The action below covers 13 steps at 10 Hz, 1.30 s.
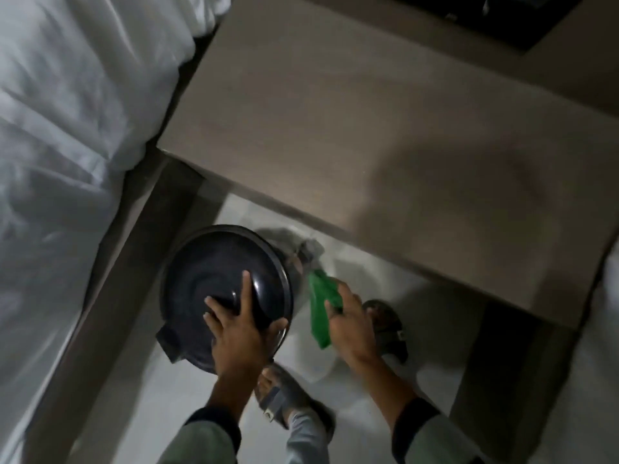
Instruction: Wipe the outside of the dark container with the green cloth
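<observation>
A dark round container (214, 272) with a domed lid stands on the pale floor beside the bed. My left hand (239, 324) lies spread on its lid, fingers over the near rim, holding it steady. My right hand (348, 321) grips a green cloth (320, 308), which hangs just right of the container's side; whether the cloth touches the container I cannot tell. A hinge tab sticks out at the container's near left.
A brown wooden table (368, 128) overhangs the floor just beyond the container. A white bed (60, 128) with a wooden frame (110, 279) runs along the left. My sandalled feet (385, 326) stand on the pale tiled floor (368, 380) below my hands.
</observation>
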Each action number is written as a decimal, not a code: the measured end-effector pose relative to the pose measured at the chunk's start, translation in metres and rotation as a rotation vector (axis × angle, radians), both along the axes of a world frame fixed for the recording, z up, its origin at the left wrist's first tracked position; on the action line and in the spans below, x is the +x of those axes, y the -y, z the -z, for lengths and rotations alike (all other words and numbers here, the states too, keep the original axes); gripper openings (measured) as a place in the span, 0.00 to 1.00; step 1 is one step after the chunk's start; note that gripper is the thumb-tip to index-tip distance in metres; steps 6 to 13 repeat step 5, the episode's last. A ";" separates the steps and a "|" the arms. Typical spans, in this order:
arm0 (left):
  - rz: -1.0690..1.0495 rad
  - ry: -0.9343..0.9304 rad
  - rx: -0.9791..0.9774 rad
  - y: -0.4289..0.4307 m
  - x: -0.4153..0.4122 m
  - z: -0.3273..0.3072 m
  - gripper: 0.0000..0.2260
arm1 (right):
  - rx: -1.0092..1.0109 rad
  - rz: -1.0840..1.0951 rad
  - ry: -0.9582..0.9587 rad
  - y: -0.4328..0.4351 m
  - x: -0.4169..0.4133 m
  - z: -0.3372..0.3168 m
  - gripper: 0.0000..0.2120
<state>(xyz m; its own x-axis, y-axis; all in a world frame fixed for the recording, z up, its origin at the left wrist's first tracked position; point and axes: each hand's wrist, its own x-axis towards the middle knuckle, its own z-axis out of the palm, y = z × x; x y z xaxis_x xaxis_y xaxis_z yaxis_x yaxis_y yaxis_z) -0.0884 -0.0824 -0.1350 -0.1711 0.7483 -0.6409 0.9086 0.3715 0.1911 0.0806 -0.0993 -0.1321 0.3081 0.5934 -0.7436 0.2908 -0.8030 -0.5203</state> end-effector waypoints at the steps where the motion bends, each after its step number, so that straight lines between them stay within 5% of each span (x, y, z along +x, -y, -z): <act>1: 0.171 -0.067 -0.058 0.016 0.041 0.009 0.45 | 0.357 -0.055 0.166 -0.022 0.045 -0.045 0.19; 2: 0.196 -0.052 -0.154 0.018 0.059 0.006 0.43 | 0.571 -0.115 0.301 -0.058 0.081 -0.069 0.19; 3: 0.187 -0.009 -0.204 0.000 0.052 -0.007 0.38 | 0.591 -0.333 0.664 -0.092 0.109 -0.067 0.21; 4: 0.318 -0.029 -0.130 -0.037 0.042 -0.038 0.35 | 0.280 -0.589 0.723 -0.113 0.128 -0.058 0.24; 5: 0.456 -0.074 0.102 -0.065 0.035 -0.084 0.33 | 0.196 -0.649 0.669 -0.110 0.130 -0.063 0.27; 13: 0.456 -0.074 0.102 -0.065 0.035 -0.084 0.33 | 0.196 -0.649 0.669 -0.110 0.130 -0.063 0.27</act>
